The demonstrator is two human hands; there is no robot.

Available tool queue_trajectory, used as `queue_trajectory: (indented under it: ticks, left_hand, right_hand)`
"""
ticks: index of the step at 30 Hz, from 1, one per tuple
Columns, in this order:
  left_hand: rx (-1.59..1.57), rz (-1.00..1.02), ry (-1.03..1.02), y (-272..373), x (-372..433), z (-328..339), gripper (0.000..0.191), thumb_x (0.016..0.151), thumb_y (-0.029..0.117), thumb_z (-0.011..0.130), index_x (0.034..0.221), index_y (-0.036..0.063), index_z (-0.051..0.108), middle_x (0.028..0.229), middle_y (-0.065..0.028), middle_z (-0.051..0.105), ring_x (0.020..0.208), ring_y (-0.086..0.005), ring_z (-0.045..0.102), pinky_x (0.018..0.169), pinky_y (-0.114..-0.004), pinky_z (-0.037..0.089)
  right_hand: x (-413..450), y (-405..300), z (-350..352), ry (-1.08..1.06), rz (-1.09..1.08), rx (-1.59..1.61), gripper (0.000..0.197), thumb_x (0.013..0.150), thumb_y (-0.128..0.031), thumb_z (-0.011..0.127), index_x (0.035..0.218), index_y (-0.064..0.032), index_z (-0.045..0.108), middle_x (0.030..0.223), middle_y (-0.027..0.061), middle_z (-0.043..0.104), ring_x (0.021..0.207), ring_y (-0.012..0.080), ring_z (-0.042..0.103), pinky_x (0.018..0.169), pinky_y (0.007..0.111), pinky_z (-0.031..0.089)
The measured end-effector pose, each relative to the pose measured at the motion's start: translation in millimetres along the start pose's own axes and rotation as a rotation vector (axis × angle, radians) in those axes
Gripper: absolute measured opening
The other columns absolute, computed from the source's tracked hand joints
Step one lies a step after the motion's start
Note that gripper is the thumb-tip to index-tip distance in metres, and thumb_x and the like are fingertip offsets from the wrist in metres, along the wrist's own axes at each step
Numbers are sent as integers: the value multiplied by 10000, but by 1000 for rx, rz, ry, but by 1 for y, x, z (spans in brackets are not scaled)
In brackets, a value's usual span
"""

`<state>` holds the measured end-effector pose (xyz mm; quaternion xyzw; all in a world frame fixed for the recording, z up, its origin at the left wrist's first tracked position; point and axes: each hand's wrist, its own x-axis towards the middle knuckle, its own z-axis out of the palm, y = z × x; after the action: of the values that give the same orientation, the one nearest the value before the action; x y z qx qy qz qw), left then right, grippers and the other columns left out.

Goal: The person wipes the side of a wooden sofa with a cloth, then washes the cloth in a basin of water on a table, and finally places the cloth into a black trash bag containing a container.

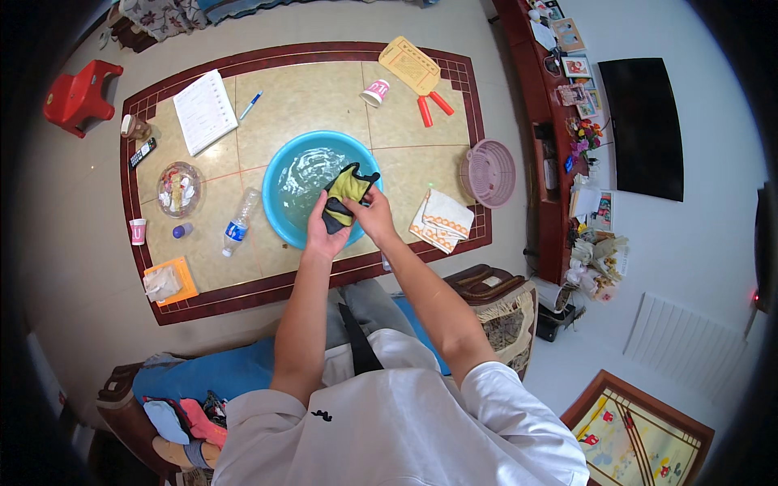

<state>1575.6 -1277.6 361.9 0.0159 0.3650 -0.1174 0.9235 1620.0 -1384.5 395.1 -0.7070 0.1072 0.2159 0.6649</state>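
Observation:
A small yellow-green cloth item with black edges (347, 193) is held up over the near right part of a blue plastic basin (273, 214). My left hand (326, 233) holds it from the left and below, thumb along its side. My right hand (374, 217) grips it from the right, fingertips on its yellow-green face. Rippled water (310, 173) fills the lower part of the basin. The cloth covers part of the water, and folds hide what kind of item it is.
Left of the basin lie a clear plastic bottle (241, 222), a glass dish (180, 189) and a notebook (203, 112). On the right are a folded towel (442, 222) and a pink plastic basket (493, 173) at the table edge. A paper cup (375, 93) lies behind.

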Motion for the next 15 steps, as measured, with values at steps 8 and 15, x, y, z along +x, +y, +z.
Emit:
queue_trajectory:
  ticks: [8,15]
  left_hand:
    - [-183,3,-133,-11,-20,30,577,857,440,450,1301,81,530,1309,-128,565,1207,-329,504,1025,-609,308]
    - [-234,70,-236,-13,-12,13,508,791,210,546,1283,85,527,1322,-116,557,1252,-300,480,1116,-512,271]
  right_hand:
    - [3,14,-13,137,59,6,296,918,-200,618,1159,-38,560,929,68,641,769,128,582,638,255,470]
    - [0,-11,-6,17,99,279,497,860,-22,600,1340,-4,473,1034,90,654,845,121,624,669,262,496]
